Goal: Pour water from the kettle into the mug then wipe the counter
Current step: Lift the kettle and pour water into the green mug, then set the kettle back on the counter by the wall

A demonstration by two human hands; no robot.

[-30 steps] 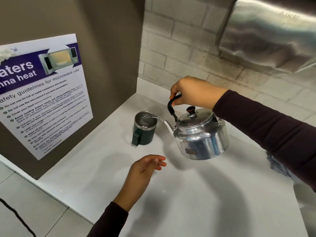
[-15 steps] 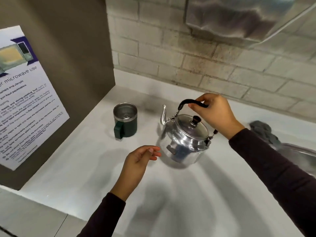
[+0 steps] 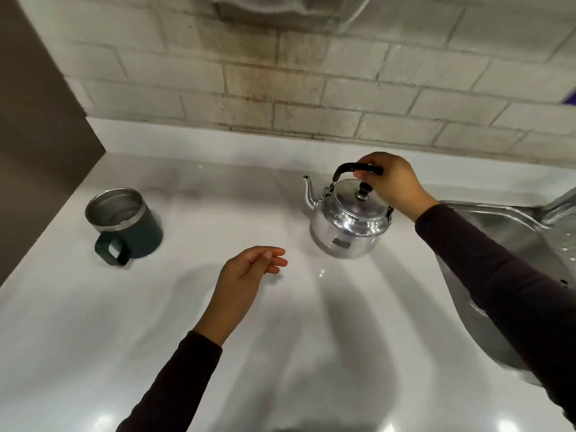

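A shiny metal kettle (image 3: 349, 224) with a black handle stands upright on the white counter (image 3: 193, 307), spout pointing left. My right hand (image 3: 394, 182) is closed around its handle from above. A dark green mug (image 3: 129, 224) with a steel rim sits to the left, handle toward me, well apart from the kettle. My left hand (image 3: 246, 275) hovers over the counter between them, fingers loosely apart, holding nothing. No cloth is in view.
A steel sink basin (image 3: 505, 241) borders the counter on the right. A brick wall (image 3: 311, 88) runs along the back. A brown panel (image 3: 37, 135) closes off the left side. A few water drops (image 3: 321, 272) lie near the kettle.
The kettle has gone from tilted over the mug, pouring, to upright and down on the counter further right. The view swung right, so the poster and the grey cloth left the frame.
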